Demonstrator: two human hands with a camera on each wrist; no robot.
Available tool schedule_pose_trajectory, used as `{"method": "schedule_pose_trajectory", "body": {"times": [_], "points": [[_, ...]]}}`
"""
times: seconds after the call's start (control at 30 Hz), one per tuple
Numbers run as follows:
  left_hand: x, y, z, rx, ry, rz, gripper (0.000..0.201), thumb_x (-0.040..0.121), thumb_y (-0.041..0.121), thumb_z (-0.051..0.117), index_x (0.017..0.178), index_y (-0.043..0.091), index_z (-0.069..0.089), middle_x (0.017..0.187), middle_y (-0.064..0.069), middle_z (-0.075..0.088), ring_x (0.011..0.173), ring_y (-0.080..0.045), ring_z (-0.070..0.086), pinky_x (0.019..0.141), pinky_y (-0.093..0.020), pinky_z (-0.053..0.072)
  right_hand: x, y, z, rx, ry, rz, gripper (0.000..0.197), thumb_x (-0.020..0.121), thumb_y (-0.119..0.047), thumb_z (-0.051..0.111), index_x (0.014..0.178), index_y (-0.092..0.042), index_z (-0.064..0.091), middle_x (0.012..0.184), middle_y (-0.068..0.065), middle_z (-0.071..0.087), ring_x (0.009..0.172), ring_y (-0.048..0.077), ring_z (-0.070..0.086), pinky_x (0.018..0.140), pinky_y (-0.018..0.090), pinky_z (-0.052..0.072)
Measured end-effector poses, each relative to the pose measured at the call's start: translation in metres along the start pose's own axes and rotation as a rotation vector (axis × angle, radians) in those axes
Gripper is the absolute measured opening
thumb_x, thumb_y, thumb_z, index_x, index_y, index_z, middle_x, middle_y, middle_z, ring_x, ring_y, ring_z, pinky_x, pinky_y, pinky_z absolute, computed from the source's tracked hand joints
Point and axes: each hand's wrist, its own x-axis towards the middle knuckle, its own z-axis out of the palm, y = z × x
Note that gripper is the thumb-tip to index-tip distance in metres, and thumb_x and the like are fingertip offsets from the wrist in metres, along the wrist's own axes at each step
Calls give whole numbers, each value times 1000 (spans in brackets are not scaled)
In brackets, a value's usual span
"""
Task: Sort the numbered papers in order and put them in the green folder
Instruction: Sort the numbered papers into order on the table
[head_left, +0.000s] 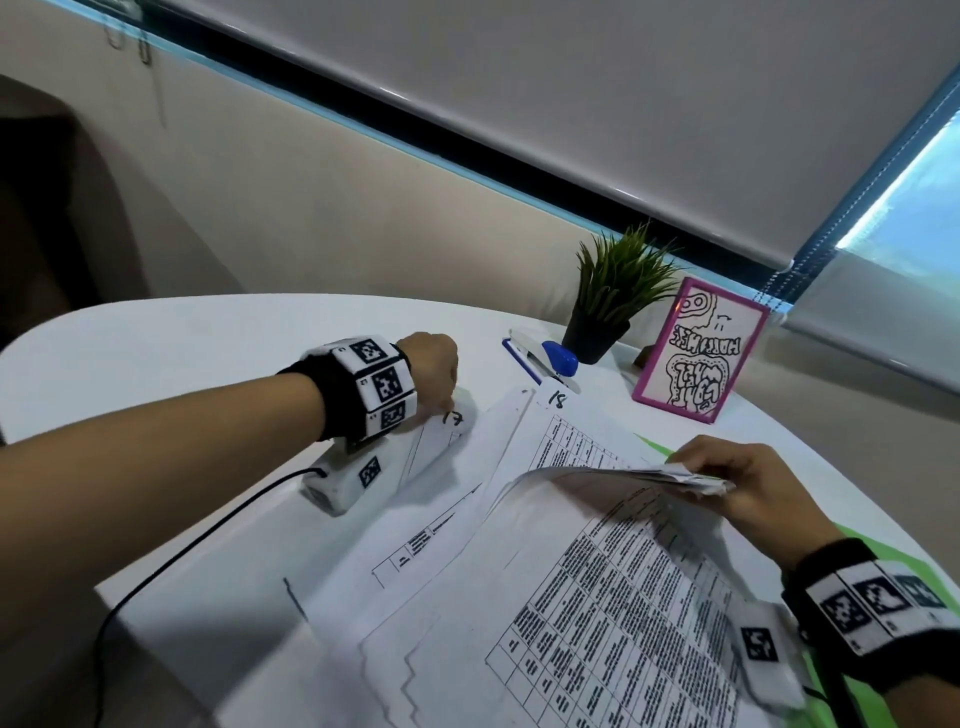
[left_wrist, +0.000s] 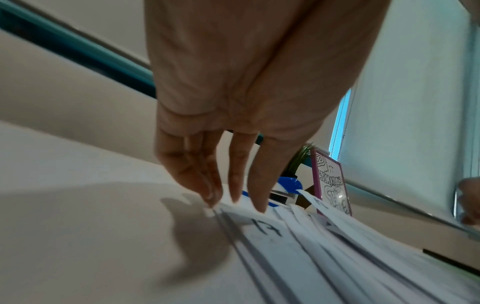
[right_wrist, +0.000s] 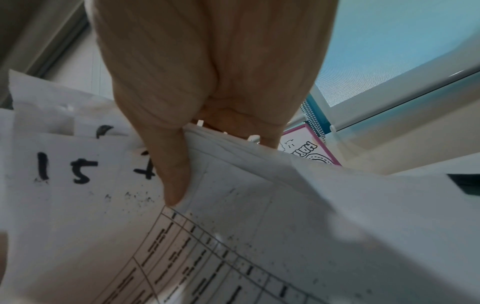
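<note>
Numbered white sheets lie fanned across the white table (head_left: 208, 332). My left hand (head_left: 448, 408) reaches to the far corner of the sheet marked 17 (head_left: 456, 419); its straight fingertips (left_wrist: 235, 200) touch that corner (left_wrist: 265, 226). Beside it lies the sheet marked 18 (head_left: 558, 400). My right hand (head_left: 719, 480) grips a bundle of sheets (head_left: 623, 475) by its lifted edge, thumb (right_wrist: 176, 185) on the underside. A sheet marked 15 (right_wrist: 64, 170) shows in that bundle. The green folder (head_left: 898, 556) peeks out under the papers at the right.
At the table's far side stand a blue stapler (head_left: 556, 361), a small potted plant (head_left: 608, 306) and a pink-framed drawing (head_left: 701, 353). A black cable (head_left: 208, 525) runs along the table from my left wrist. A wall and a blinded window lie behind.
</note>
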Motion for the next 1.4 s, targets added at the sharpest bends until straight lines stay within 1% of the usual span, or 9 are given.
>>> {"method": "schedule_pose_trajectory", "body": {"times": [0.2,0.3,0.4,0.53,0.67,0.83,1.07,1.27,1.4], "points": [[-6,10,-9,-62,-106,23,18,83,22,71,94,8,73,80,-2,69,71,-17,57,67,-24,46,-2,-4,1,-16,1,-14,17,70,9,78,76,-7,73,81,1,73,75,13,67,72,16,51],[-7,10,-13,-84,42,122,11,81,25,74,80,14,73,76,0,71,72,-15,60,69,-24,48,-3,-5,2,-7,5,-16,18,71,9,77,74,-8,73,81,2,73,74,14,67,71,17,50],[-8,12,-17,4,161,208,32,84,34,70,61,14,60,62,0,62,67,-20,54,62,-26,41,-2,-5,3,-16,-3,-12,18,72,9,77,74,-9,73,81,1,73,75,15,67,71,16,50],[-10,22,-21,229,279,336,48,92,46,56,60,11,46,68,-1,57,71,-24,50,57,-28,32,0,-9,3,-32,2,-16,17,71,10,77,73,-7,73,81,0,73,76,14,68,72,15,49],[-15,33,-34,497,399,613,36,96,43,52,77,16,67,84,3,64,80,-23,59,55,-27,26,2,-15,4,-38,-10,-13,21,72,6,77,69,-14,74,80,-2,74,76,11,68,72,13,49],[-33,38,-45,905,404,797,40,85,46,67,55,20,60,61,8,59,58,-18,59,48,-22,-2,3,-16,4,-38,-18,-11,21,72,9,77,69,-12,75,79,-2,74,73,10,68,69,12,49],[-23,49,-31,1023,277,736,39,101,46,39,72,21,47,89,1,66,90,-24,58,57,-30,28,2,-14,2,-61,-41,-9,26,72,5,79,70,-20,75,81,-3,74,74,11,67,70,14,49],[-15,37,-26,442,117,353,55,92,54,53,58,12,43,56,-1,44,62,-26,44,55,-28,31,2,-14,2,-48,-46,-8,28,72,6,79,70,-22,74,81,-4,74,73,9,67,69,14,48],[-14,25,-34,135,16,220,36,88,40,65,65,13,56,69,-5,70,51,-14,58,54,-21,41,2,-13,2,-61,-44,-8,28,74,5,78,70,-22,74,81,-4,74,74,11,67,71,15,49]]}}
